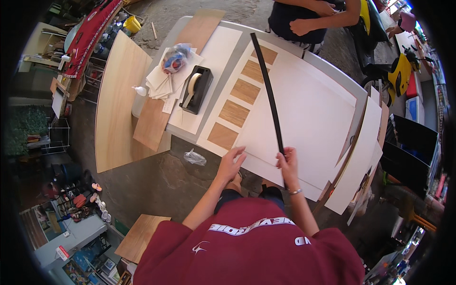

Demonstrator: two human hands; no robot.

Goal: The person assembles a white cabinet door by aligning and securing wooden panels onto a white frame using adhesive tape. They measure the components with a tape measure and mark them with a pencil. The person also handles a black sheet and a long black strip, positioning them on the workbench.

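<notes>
My right hand (288, 165) is closed round the lower part of a long, thin black strip (267, 85). The strip slants up and away across a white board (304, 109), its far tip near the table's far edge. Five or so wood-grain rectangles, several in a column, line the white sheet's left side, one of them a brown wood-grain panel (234, 114). At the near edge of this sheet, below the lowest panel, rests my left hand (230, 164), holding nothing, its fingers loosely bent and partly apart.
Left on the grey table (183, 132) stand a black tape dispenser (197, 90), stacked white cards (160, 81) and a plastic-wrapped bundle (175, 58). Upright boards (356, 156) lean at the right edge. A plywood sheet (118, 104) stands left. Another person (304, 21) sits opposite.
</notes>
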